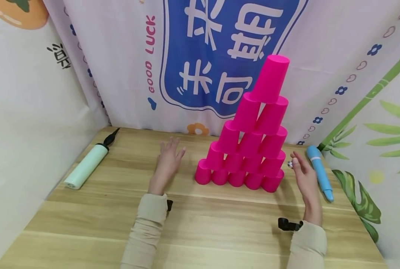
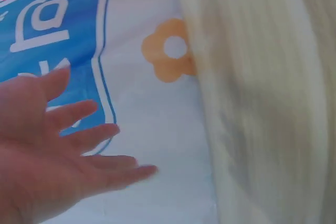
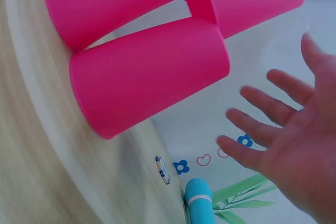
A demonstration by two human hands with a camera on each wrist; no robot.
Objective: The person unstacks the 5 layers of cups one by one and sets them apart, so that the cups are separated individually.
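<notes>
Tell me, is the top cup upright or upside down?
Upside down: the top pink cup has its closed, narrower end up and wider end on the cups below.

Your left sleeve [image 1: 143,233], left of centre along the bottom of the head view, is beige, creased crosswise below a broad cuff [image 1: 153,204], with a small black fitting [image 1: 169,205] beside it. Your right sleeve [image 1: 308,244], lower right, is beige too (its black wrist piece [image 1: 284,224] looks blockier).
</notes>
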